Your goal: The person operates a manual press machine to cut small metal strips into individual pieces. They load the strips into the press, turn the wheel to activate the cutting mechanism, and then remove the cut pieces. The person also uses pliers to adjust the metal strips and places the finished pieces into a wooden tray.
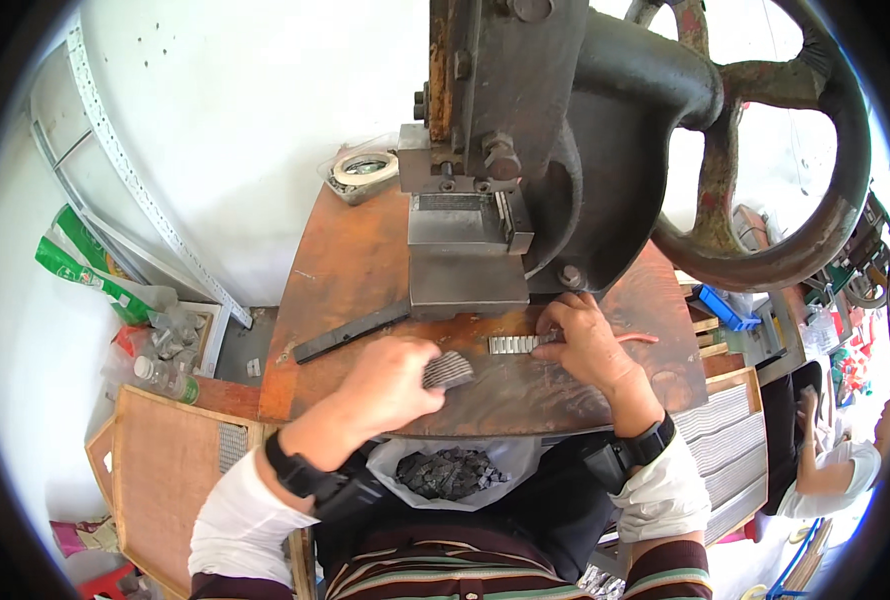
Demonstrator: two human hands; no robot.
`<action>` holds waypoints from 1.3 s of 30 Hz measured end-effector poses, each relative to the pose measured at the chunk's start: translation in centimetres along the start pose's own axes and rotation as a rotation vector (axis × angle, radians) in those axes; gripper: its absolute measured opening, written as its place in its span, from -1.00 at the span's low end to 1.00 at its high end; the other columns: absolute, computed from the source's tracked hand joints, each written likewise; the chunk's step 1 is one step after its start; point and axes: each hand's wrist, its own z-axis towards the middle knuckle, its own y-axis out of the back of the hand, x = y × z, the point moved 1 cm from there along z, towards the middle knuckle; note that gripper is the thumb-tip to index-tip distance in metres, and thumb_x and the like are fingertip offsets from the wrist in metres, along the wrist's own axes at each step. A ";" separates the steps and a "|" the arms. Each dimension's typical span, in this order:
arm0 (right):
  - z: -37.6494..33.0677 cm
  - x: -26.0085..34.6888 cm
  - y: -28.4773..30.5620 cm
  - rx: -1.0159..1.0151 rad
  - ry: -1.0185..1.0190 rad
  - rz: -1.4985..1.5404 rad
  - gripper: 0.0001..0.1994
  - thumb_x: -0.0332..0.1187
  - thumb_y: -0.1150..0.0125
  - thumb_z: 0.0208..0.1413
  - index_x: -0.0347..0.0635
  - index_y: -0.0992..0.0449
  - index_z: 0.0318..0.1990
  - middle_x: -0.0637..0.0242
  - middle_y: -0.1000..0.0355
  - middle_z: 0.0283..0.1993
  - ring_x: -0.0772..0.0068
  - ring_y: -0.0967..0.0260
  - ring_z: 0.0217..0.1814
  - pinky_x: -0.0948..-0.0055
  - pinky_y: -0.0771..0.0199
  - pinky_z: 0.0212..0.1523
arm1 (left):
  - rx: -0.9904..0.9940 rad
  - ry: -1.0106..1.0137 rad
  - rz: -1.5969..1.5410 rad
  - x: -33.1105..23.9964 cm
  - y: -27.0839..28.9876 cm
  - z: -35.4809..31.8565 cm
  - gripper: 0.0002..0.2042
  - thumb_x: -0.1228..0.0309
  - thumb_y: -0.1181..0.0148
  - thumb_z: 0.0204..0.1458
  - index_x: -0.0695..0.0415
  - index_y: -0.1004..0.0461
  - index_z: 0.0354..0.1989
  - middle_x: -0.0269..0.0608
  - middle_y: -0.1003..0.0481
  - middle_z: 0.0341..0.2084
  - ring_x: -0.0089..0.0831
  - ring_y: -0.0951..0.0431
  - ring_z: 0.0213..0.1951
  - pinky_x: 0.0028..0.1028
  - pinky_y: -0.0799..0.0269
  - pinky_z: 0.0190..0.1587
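Observation:
My left hand (390, 385) is closed on a small stack of grey ribbed metal pieces (449, 371), held over the front of the wooden table. To its right, my right hand (583, 340) pinches the right end of a row of small shiny metal pieces (511, 345) lying on the wood. Its fingers hide that end of the row. Just beyond both hands stands a dark press (470, 285) with a flat steel block at its base. A dark metal bar (353, 333) lies slantwise between the press and my left hand.
A white bag of dark metal bits (452, 472) sits at my lap below the table edge (465, 432). Wooden trays (170, 470) flank me. A large handwheel (765, 270) hangs at the right. Tape rolls (365, 170) lie behind. Another person (835, 470) sits far right.

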 end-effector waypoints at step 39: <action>-1.2 6.2 -4.2 -0.139 0.324 0.300 -0.42 -0.44 -0.41 -0.24 -0.21 -0.42 0.06 0.12 -0.46 -0.07 0.02 -0.33 -0.02 0.18 -0.34 0.04 | -0.176 -0.205 -0.051 0.0 -1.7 -1.6 -0.54 0.40 -0.37 -0.22 0.24 -0.45 -0.08 -0.02 -0.45 -0.19 -0.03 -0.42 -0.11 -0.20 -0.35 -0.05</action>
